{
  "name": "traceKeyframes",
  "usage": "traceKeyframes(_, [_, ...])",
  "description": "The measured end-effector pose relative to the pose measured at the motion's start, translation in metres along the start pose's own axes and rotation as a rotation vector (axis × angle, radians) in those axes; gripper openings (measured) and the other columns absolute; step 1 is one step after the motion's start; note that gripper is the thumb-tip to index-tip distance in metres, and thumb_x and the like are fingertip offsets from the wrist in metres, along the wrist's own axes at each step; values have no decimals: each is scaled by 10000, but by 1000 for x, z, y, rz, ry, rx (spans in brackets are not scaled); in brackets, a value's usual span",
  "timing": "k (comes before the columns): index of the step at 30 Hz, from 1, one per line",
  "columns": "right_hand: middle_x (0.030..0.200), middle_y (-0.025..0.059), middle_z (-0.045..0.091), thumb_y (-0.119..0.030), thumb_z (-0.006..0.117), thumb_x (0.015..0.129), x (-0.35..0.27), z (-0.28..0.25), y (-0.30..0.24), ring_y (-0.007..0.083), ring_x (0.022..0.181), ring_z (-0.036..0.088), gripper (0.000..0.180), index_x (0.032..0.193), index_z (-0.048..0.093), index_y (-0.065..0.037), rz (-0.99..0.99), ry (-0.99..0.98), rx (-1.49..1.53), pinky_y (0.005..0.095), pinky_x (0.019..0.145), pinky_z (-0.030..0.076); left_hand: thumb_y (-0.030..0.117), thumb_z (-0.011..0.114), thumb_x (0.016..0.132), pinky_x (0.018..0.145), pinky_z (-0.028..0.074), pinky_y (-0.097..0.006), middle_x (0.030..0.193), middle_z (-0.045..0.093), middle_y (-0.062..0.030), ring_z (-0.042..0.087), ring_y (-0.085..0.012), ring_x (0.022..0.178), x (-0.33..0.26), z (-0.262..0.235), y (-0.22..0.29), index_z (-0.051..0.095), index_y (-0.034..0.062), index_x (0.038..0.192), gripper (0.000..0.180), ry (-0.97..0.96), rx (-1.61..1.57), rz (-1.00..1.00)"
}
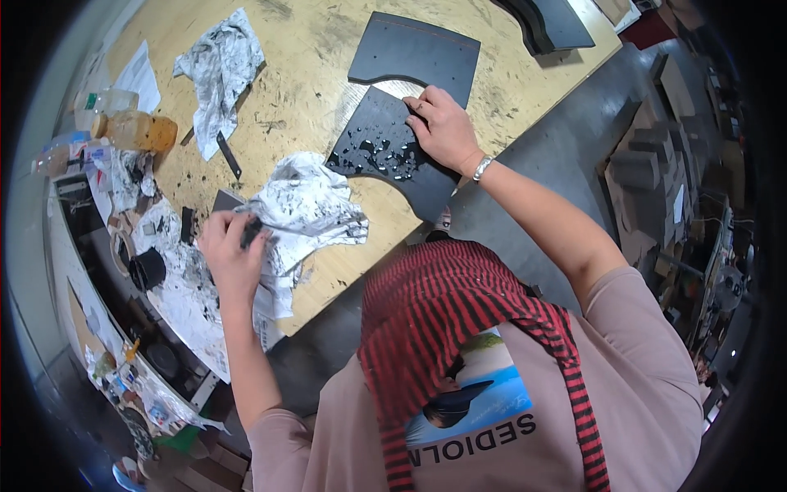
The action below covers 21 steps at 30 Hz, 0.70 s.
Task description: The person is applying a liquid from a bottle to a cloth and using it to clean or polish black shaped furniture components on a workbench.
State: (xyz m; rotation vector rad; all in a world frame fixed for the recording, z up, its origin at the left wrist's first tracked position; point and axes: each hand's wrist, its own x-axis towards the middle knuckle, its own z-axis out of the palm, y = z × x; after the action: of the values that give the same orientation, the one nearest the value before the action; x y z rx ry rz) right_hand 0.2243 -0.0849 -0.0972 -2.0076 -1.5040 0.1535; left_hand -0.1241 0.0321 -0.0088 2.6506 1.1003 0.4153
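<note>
Both hands on the desk: one pins a wet black panel, one grips a small dark piece.

Right hand lies flat, fingers spread, pressing the droplet-covered black panel at 12 o'clock; grips nothing. Left hand at 9 o'clock is curled around a small dark piece, on the stained crumpled paper. A second black panel lies just beyond the first.

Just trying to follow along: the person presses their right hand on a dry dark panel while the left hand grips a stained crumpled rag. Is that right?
Not quite: the dark panel is not dry. The head view shows shiny droplets of liquid pooled on its surface, beside the right hand resting on it. The rest holds: the left hand grips the stained crumpled rag on the wooden table.
</note>
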Motion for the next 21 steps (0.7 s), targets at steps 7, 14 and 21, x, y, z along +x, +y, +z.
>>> traceKeyframes(7, [860,99,523,-155,668,795,-1,9,4,275,866,552,187,951,675,-53,-50,45,12,378,762,477,11,709,683,835,436,-393,983,620,-80,585,-280,938,-12,-6,5,657,36,852,179,174,99,-17])
traceKeyframes(14, [897,109,547,-164,645,818,0,6,9,275,902,557,177,949,683,-52,-54,63,42,376,804,480,48,545,930,1012,397,-403,1154,655,-169,586,-236,1102,-39,-69,78,550,-10,850,99,426,-532,-352])
traceKeyframes(21, [932,119,563,-183,630,833,-4,4,7,275,943,556,206,948,687,-22,-57,28,14,360,863,465,211,702,833,989,419,-404,1248,597,-186,552,-337,1175,-61,-15,61,591,20,1126,366,-21,51,-391])
